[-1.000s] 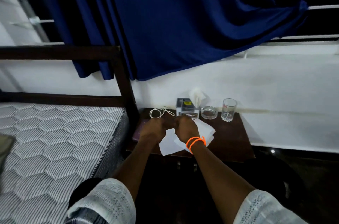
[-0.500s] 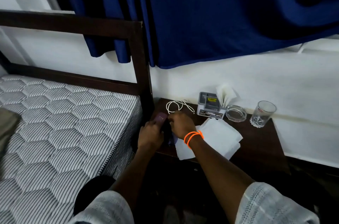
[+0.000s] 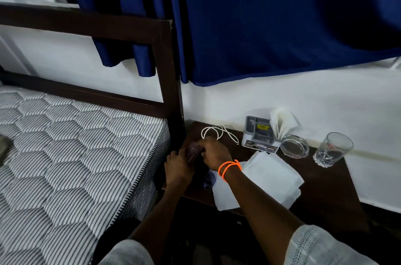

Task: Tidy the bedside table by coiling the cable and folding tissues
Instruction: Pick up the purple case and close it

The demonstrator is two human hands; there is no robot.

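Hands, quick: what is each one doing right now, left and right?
Left hand: grips the lower end of a small purple object.
Right hand: fingers curled onto the same purple object from above; what the object is cannot be told.

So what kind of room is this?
Most likely a bedroom. A quilted grey-and-white striped mattress lies in a dark wooden bed frame, a small dark wooden bedside table stands beside it, and dark blue fabric curtains hang above.

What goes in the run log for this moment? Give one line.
left hand: holds purplish object | right hand: holds it too | cable: loose | tissues: unfolded
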